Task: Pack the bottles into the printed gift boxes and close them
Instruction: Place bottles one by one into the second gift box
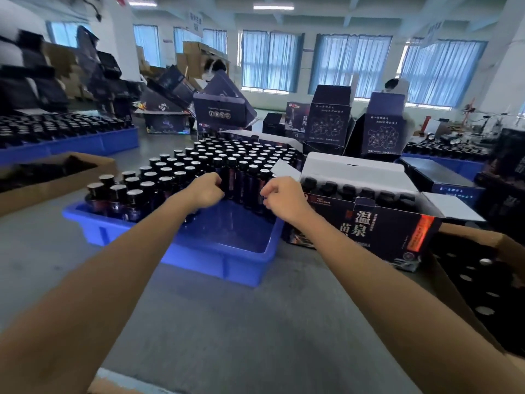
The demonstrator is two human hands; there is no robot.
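Note:
Many dark bottles with shiny black caps stand packed in a blue plastic tray (216, 251) whose near part is bare. My left hand (206, 191) has its fingers curled against the left end of the front row of bottles (245, 180). My right hand (279, 197) is curled the same way at the row's right end, so a few bottles stand between the two hands. To the right of the tray, a dark printed gift box (369, 231) stands with its white-lined flaps open and a row of bottles (366, 194) inside it.
Brown cartons sit at the left (54, 180) and the near right (483, 280). More blue trays of bottles stand at the far left (71, 143) and the far right. Open printed boxes (326, 120) are piled behind the tray. Grey tabletop lies in front of me.

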